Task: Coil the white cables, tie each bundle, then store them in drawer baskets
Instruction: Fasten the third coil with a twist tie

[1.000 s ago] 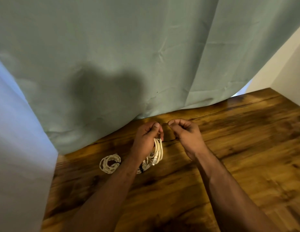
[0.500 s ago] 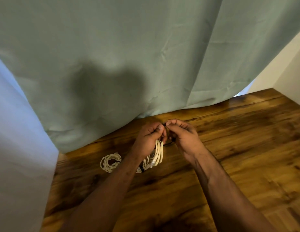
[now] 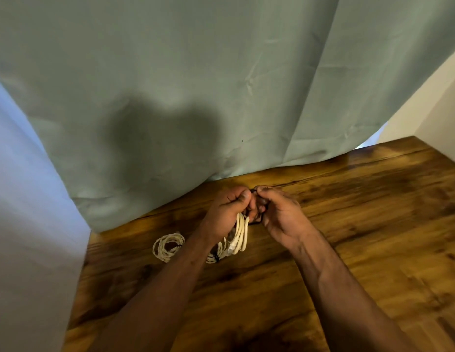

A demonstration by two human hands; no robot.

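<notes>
White cable coil (image 3: 241,233) within curled fingers of left hand (image 3: 226,209), dark tie (image 3: 261,209) between pinched fingers of right hand (image 3: 279,214)

One coiled white cable bundle (image 3: 241,232) is hanging upright in the left hand (image 3: 227,209), the right hand (image 3: 279,214) pinching a dark tie (image 3: 260,209) at its twelve o'clock. A second coil (image 3: 168,247) is lying flat on the counter (image 3: 361,224) at its nine o'clock.

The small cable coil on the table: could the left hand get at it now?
Probably not yet: the left hand grips another cable bundle. The path to the small cable coil looks clear.
</notes>
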